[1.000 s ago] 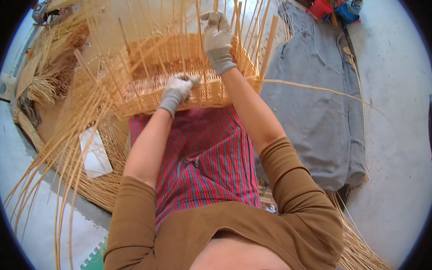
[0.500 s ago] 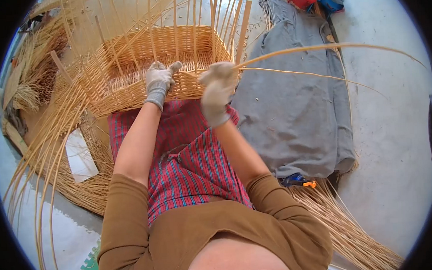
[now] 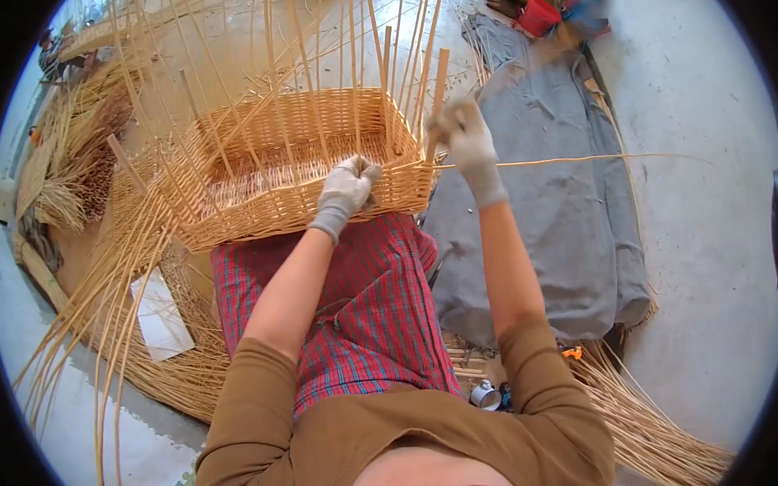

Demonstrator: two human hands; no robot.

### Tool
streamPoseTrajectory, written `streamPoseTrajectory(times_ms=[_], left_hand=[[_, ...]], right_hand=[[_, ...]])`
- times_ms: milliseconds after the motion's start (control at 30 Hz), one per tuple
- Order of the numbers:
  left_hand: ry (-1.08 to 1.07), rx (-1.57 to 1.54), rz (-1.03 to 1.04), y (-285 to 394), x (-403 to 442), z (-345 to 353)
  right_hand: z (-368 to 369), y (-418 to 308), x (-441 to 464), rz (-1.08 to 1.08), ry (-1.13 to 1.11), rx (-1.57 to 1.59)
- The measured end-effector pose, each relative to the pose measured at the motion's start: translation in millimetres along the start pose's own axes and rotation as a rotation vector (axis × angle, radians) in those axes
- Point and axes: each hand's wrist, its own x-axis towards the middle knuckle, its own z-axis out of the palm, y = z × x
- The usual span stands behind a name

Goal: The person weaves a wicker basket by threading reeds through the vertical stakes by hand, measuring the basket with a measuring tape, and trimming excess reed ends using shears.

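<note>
Head view: loose canes (image 3: 111, 325) trail left of the basket (image 3: 277, 214), which sits at the checked cloth's (image 3: 366, 308) far edge, where the left hand (image 3: 346, 189), fingers closed at the near rim, should press the weave firm. Upright canes (image 3: 306, 66) could snag the right hand (image 3: 470, 150), blurred, its grip impossible to tell, near a long cane (image 3: 575, 159) over grey cloth (image 3: 534, 238).

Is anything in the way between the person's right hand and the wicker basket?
Seemingly one thing: a thick upright stake at the near right corner of the basket, right by the blurred right hand. Whether they touch, I can't tell. The left hand is at the near rim.
</note>
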Motion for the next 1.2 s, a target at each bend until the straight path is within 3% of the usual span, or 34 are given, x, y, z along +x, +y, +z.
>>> streamPoseTrajectory(times_ms=[33, 100, 167, 200, 267, 333, 400, 433, 500, 533, 567, 633, 667, 767, 800, 833, 900, 933, 1000, 1033, 1067, 1100, 1133, 1167, 1200], left_hand=[[0.068, 0.039, 0.045, -0.5, -1.9, 2.3], [0.08, 0.0, -0.048, 10.1, -2.1, 1.8], [0.088, -0.049, -0.151, 20.5, 1.4, -6.7], [0.043, 0.005, -0.192, 25.6, 4.0, -9.7], [-0.026, 0.067, -0.218, 22.0, 15.2, -13.9], [-0.064, 0.085, -0.257, 20.4, 13.3, -10.6], [-0.018, 0.058, -0.25, 30.9, 9.5, -3.4], [-0.03, 0.061, -0.255, 26.3, 4.6, 0.8], [-0.045, -0.411, -0.054, 18.3, -2.0, 3.2], [0.038, -0.588, -0.062, 28.1, -5.6, 8.7], [0.03, -0.591, -0.066, 26.5, -6.2, 12.9], [0.18, -0.214, -0.091, 35.9, 2.5, 21.6], [0.222, -0.151, -0.165, 47.0, -0.9, 21.2], [0.183, -0.24, -0.118, 33.2, 1.8, 22.2], [0.226, -0.228, -0.064, 29.8, 2.4, 24.5], [0.199, -0.401, -0.02, 29.2, 0.3, 21.9], [0.429, -0.567, 0.329, 13.0, -0.8, 30.8], [0.426, -0.549, 0.337, 15.9, -6.8, 29.5], [0.516, -0.327, 0.716, 27.5, -18.4, 38.1], [0.507, -0.329, 0.712, 31.8, -15.9, 46.6], [0.275, -0.346, 0.404, 38.7, -8.1, 53.4], [0.046, -0.349, 0.099, 41.9, -1.4, 54.9], [0.048, -0.351, 0.104, 34.2, 5.1, 48.3], [-0.151, -0.562, 0.127, 22.0, 10.3, 39.4], [-0.353, -0.775, 0.14, 8.1, 14.3, 38.2]], right_hand=[[20.5, -16.8, 33.6, -0.015, -0.099, -0.152], [83.6, -34.3, 81.8, -0.724, -0.087, -0.328], [135.3, 5.2, 127.0, -0.643, 0.068, -0.449], [134.8, -12.8, 114.0, -0.647, 0.062, -0.445], [121.1, -65.3, 50.9, -0.262, 0.192, -0.145], [60.7, -16.1, 12.9, -0.471, 0.241, 0.536], [4.1, 71.1, -38.1, -0.291, 0.42, 0.537], [-2.2, 65.7, -44.5, -0.286, 0.431, 0.529], [-11.1, 55.2, -53.3, -0.108, 0.4, 0.705], [-9.2, 50.2, -62.6, -0.099, 0.416, 0.703], [-4.9, 41.4, -68.0, -0.1, 0.425, 0.655], [4.5, 22.1, -60.1, -0.131, 0.401, 0.546], [11.3, 21.3, -73.7, -0.096, 0.403, 0.331], [-0.7, 4.1, -82.6, -0.093, 0.316, 0.419], [-21.7, -0.5, -76.1, 0.284, 0.335, 0.378], [-27.6, -14.2, -70.9, 0.257, 0.33, 0.387], [-31.8, -42.6, -64.6, 0.862, -0.506, -0.495], [-28.2, -36.6, -57.9, 0.254, -0.677, -0.782], [12.4, -88.6, -27.9, -0.36, -0.573, -1.034], [28.8, -105.8, 3.7, -0.87, -0.537, -1.199], [42.3, -116.3, 36.1, -1.398, -0.476, -1.324], [51.7, -114.4, 56.1, -1.442, -0.584, -1.699], [59.7, -111.6, 69.8, -1.456, -0.692, -2.08], [65.3, -112.1, 75.1, -1.46, -0.699, -2.082], [67.7, -109.2, 76.9, -1.126, -0.806, -2.143]])
